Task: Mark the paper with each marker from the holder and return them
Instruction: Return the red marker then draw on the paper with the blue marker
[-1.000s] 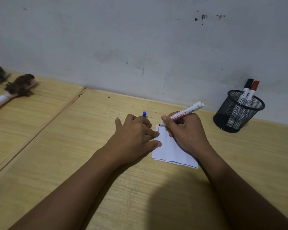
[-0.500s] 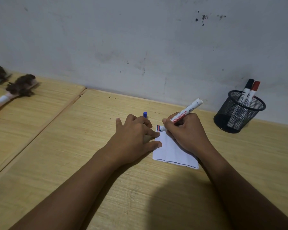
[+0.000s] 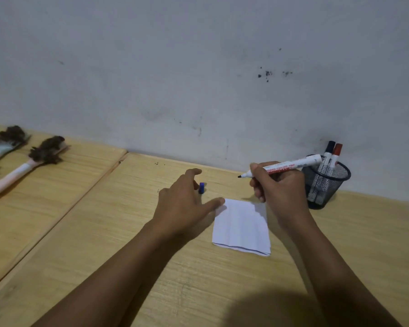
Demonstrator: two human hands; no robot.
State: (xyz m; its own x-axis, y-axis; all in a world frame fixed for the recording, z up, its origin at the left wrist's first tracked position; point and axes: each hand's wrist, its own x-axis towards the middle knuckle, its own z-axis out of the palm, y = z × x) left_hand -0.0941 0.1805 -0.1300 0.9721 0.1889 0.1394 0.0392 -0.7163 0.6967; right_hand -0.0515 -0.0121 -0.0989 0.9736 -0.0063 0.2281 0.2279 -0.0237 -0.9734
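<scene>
A: Folded white paper [image 3: 242, 226] lies flat on the wooden table [image 3: 222, 291], between the two hands. No marks legible on it from this angle.

B: And the marker?

A: One uncapped white-barrelled marker [image 3: 291, 165], dark tip pointing left, held above the paper's far edge. Right hand [image 3: 279, 187] has its fingers closed around the barrel. Tip is clear of the sheet.

B: Left hand?

A: Left hand [image 3: 187, 208] is spread, fingers loose, gripping nothing; one fingertip touches the paper's near-left corner. A blue cap [image 3: 201, 187] sits just beside its knuckles.

B: Count?

A: Two capped markers, one dark-capped marker [image 3: 327, 154], one red-capped marker [image 3: 335, 156], stand in the black mesh holder [image 3: 325, 185] to the right. Three markers in all, one cap loose, two brushes [image 3: 43, 152] far left.

B: Progress?

A: My reading: this marker wants capping and returning. Whether the other two are done, cannot tell.
</scene>
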